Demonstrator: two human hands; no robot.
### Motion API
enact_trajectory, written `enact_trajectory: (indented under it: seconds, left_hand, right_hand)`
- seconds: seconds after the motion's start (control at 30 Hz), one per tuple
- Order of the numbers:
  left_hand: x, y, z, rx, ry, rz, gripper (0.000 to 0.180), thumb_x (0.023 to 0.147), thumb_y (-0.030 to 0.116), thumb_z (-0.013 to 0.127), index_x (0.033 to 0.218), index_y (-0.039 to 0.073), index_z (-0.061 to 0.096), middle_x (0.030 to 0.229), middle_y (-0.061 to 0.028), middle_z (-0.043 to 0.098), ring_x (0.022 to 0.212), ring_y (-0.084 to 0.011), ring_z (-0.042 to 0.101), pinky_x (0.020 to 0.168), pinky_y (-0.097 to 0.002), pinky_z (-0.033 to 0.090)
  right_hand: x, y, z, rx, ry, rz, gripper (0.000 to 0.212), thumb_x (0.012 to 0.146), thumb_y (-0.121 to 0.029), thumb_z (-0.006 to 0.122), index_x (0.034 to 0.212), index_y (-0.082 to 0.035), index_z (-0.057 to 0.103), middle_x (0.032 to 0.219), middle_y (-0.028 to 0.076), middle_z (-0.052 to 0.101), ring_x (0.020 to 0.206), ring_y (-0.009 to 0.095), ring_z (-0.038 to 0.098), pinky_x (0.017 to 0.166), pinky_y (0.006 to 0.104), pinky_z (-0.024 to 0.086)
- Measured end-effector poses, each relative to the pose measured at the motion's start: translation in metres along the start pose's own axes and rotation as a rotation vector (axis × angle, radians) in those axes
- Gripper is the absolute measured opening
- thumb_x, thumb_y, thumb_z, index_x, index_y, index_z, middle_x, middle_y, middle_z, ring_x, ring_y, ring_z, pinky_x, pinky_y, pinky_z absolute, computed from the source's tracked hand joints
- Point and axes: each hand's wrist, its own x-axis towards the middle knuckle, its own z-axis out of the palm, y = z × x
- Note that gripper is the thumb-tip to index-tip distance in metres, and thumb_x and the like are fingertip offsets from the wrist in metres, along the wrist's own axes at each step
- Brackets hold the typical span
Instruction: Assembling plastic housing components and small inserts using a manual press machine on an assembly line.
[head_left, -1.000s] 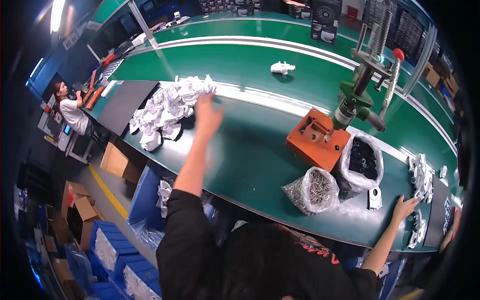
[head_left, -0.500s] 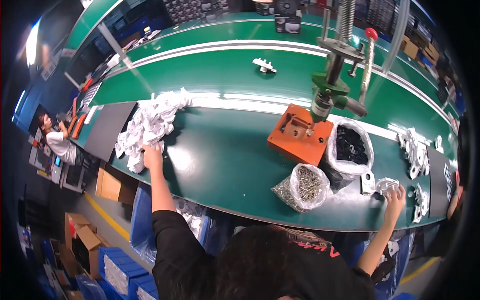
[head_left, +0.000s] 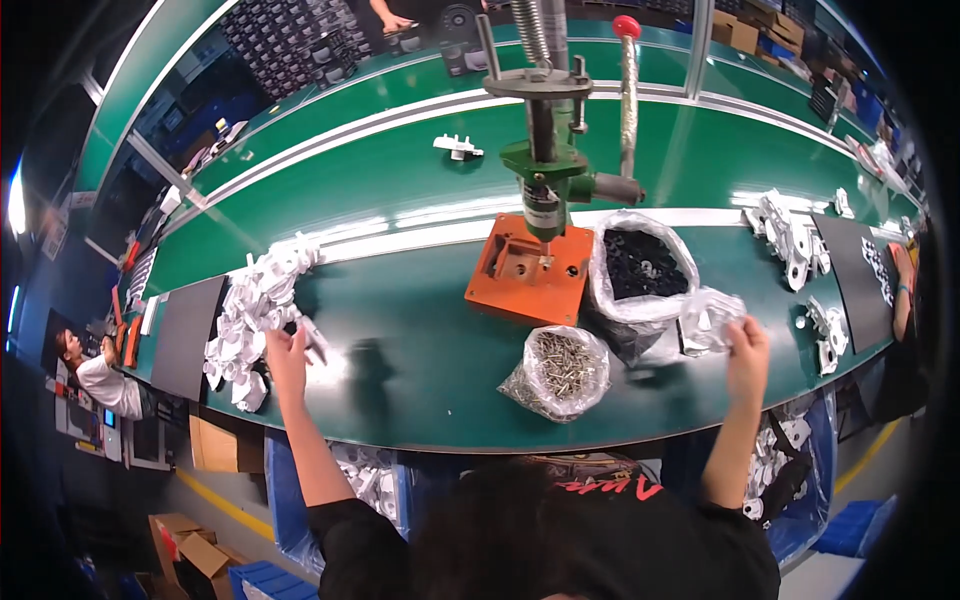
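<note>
My left hand (head_left: pixel 287 358) is at the right edge of a heap of white plastic parts (head_left: pixel 262 300). Its fingers are closed on a white plastic part (head_left: pixel 314 341), lifted off the bench so that a shadow falls beside it. On the other side, my right hand (head_left: pixel 747 350) pinches a pale plastic piece (head_left: pixel 712 318), blurred, just right of a bag of black parts (head_left: pixel 645 270). Whether this is one piece or two overlapping, I cannot tell. Between my hands stand a bag of metal screws or pins (head_left: pixel 566 372) and an orange fixture block (head_left: pixel 530 285) under a green lever press (head_left: pixel 545 170).
More white parts (head_left: pixel 790 240) lie at the right beside a dark mat (head_left: pixel 850 270), where another person's hand (head_left: pixel 903 265) rests. A single white part (head_left: pixel 458 147) sits on the green conveyor (head_left: pixel 380 170). Blue bins (head_left: pixel 290 500) stand below the bench edge.
The view has turned right. My left hand has raised a white part from the heap's edge. My right hand has lifted the pale piece and brought it left toward the bag of black parts.
</note>
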Motion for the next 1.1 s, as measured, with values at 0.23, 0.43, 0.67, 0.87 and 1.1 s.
enact_trajectory:
  seconds: [0.23,0.43,0.67,0.87,1.1]
  left_hand:
    - [-0.083,0.120,0.103,-0.785,-0.682,0.150,0.032,0.085,0.008,0.062,0.112,0.001,0.048,0.106,-0.0086,0.058,0.095,-0.0148,0.058,0.083,-0.0283,0.048]
    - [-0.146,0.189,0.145,-1.090,-1.013,0.232,0.032,0.082,0.007,0.065,0.109,0.000,0.050,0.120,-0.0144,0.052,0.107,-0.0201,0.055,0.093,-0.0345,0.044]
    - [-0.156,0.190,0.157,-1.173,-1.012,0.293,0.029,0.084,0.003,0.062,0.110,0.000,0.052,0.119,-0.0157,0.052,0.113,-0.0229,0.051,0.096,-0.0364,0.041]
    - [-0.155,0.185,0.164,-1.242,-1.057,0.307,0.032,0.086,0.009,0.063,0.114,0.001,0.050,0.121,-0.0154,0.051,0.113,-0.0243,0.051,0.096,-0.0366,0.041]
    - [-0.194,0.195,0.189,-1.645,-0.854,-0.085,0.056,0.082,-0.004,0.059,0.129,0.009,0.031,0.129,-0.0135,0.046,0.122,-0.0236,0.045,0.103,-0.0372,0.035]
  right_hand:
    - [-0.044,-0.019,0.134,0.535,-0.482,0.457,0.033,0.083,-0.005,0.060,0.114,0.006,0.055,0.092,0.009,0.065,0.088,0.019,0.064,0.081,0.0315,0.051]
    - [-0.045,-0.011,0.165,0.478,-0.648,0.339,0.028,0.088,-0.011,0.060,0.110,0.004,0.061,0.116,0.005,0.045,0.113,0.018,0.046,0.097,0.0331,0.036]
    - [-0.045,-0.013,0.160,0.461,-0.669,0.338,0.039,0.087,-0.014,0.060,0.120,0.007,0.053,0.116,0.007,0.056,0.105,0.017,0.056,0.091,0.0309,0.044]
    - [-0.051,-0.006,0.158,0.579,-0.611,0.516,0.041,0.086,-0.016,0.062,0.119,0.006,0.052,0.109,0.010,0.062,0.094,0.018,0.063,0.082,0.0316,0.052]
    - [-0.037,-0.011,0.171,0.684,-0.320,0.349,0.037,0.087,-0.008,0.058,0.122,-0.005,0.045,0.106,0.010,0.059,0.094,0.018,0.062,0.077,0.0314,0.054]
